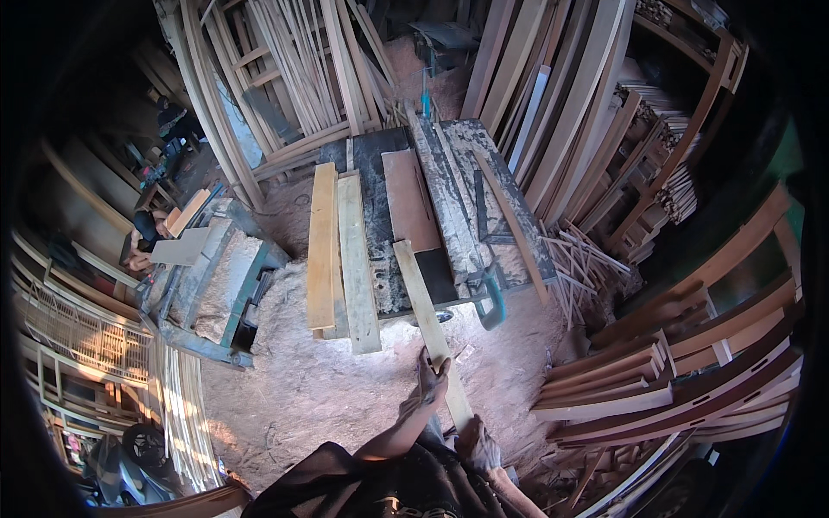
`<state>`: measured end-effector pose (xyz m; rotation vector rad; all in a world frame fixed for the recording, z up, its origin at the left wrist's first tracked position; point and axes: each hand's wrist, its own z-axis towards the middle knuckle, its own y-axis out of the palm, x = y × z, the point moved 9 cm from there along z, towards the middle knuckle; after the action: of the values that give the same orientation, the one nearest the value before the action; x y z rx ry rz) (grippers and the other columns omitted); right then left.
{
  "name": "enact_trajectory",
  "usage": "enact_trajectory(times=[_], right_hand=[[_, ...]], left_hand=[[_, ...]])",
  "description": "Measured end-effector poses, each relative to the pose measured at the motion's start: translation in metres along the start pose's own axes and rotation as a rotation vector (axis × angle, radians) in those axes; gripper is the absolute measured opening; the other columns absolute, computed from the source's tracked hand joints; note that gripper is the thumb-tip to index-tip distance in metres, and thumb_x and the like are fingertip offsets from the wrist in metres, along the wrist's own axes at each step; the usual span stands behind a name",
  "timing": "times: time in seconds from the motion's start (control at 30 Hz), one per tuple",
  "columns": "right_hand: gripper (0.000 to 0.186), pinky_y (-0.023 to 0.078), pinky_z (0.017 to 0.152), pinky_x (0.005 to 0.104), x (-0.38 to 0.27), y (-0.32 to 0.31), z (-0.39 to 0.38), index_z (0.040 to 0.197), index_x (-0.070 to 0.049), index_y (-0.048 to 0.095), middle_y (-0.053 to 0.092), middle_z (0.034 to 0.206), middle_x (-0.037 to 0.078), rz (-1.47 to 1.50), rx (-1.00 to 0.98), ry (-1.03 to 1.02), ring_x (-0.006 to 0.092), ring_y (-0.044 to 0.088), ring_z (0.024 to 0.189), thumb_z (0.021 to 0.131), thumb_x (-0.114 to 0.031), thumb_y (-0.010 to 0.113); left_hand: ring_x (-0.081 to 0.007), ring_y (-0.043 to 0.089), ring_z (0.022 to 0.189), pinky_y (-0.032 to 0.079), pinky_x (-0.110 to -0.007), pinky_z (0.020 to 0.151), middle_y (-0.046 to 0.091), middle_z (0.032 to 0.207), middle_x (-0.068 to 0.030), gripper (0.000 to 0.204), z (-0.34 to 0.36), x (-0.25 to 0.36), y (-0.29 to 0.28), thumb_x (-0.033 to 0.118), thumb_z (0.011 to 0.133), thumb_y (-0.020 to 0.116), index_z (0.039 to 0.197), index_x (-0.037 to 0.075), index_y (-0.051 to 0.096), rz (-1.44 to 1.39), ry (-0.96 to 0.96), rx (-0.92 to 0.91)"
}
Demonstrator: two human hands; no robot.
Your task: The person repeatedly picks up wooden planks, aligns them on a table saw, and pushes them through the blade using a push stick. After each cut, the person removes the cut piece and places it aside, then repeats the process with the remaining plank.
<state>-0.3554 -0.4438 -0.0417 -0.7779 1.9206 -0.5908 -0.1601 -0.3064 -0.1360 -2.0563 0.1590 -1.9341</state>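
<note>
A long narrow wooden plank slants away from my body, its far end lying over the dark worktable. My left hand is closed on the plank's left edge, just short of the table's front edge, with the thumb uppermost. Closer to me, my right hand grips the plank's near end from the right side. On the dark worktable lie a yellowish board and a paler board, left of the held plank. Beyond its far end rests a reddish-brown panel.
A long dusty rail crosses the tabletop, with a teal curved part at its near end. A dust-covered machine stands left. Sawdust covers the floor. Stacked timber lies right; tall boards lean behind.
</note>
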Motion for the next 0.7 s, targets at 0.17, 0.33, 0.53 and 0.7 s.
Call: enact_trajectory(times=[0.17, 0.33, 0.53, 0.7], right_hand=[[0.09, 0.057, 0.066, 0.0515, -0.008, 0.005, 0.028, 0.153, -0.009, 0.019, 0.048, 0.126, 0.023, -0.18, 0.175, -0.205, 0.0399, 0.065, 0.091, 0.08, -0.029, 0.067], [0.088, 0.057, 0.069, 0.0551, 0.017, 0.022, 0.062, 0.155, -0.018, 0.017, 0.048, 0.122, 0.025, -0.201, 0.131, -0.151, 0.0445, 0.063, 0.09, 0.082, -0.027, 0.064], [0.085, 0.056, 0.071, 0.0576, 0.01, 0.018, 0.096, 0.156, -0.021, 0.013, 0.045, 0.127, 0.029, -0.169, 0.083, -0.18, 0.0486, 0.06, 0.095, 0.086, -0.029, 0.06], [0.086, 0.055, 0.068, 0.0581, 0.004, -0.002, 0.126, 0.157, -0.023, 0.009, 0.05, 0.122, 0.03, -0.039, 0.031, 0.011, 0.0499, 0.062, 0.085, 0.089, -0.039, 0.06]], left_hand=[[-0.0155, 0.055, 0.089, 0.047, -0.026, 0.083, 0.058, 0.109, -0.0077, 0.063, 0.019, -0.006, 0.019, -0.009, 0.092, 0.054, 0.148, 0.008, 0.03, -0.213, 0.065, 0.068], [-0.0264, 0.05, 0.111, 0.038, -0.044, 0.098, 0.051, 0.125, -0.0179, 0.067, 0.032, 0.034, 0.033, 0.015, 0.095, 0.06, 0.152, 0.008, 0.025, 0.221, -0.003, -0.161], [-0.0386, 0.013, 0.149, 0.007, -0.06, 0.113, 0.023, 0.159, -0.0213, 0.073, 0.057, 0.078, 0.04, 0.031, 0.096, 0.054, 0.151, -0.005, 0.023, 0.702, 0.232, -0.226], [-0.0331, 0.012, 0.152, -0.002, -0.061, 0.116, 0.028, 0.159, -0.0191, 0.067, 0.086, 0.079, 0.045, 0.029, 0.097, 0.05, 0.151, -0.004, 0.026, 0.75, 0.185, -0.219]])
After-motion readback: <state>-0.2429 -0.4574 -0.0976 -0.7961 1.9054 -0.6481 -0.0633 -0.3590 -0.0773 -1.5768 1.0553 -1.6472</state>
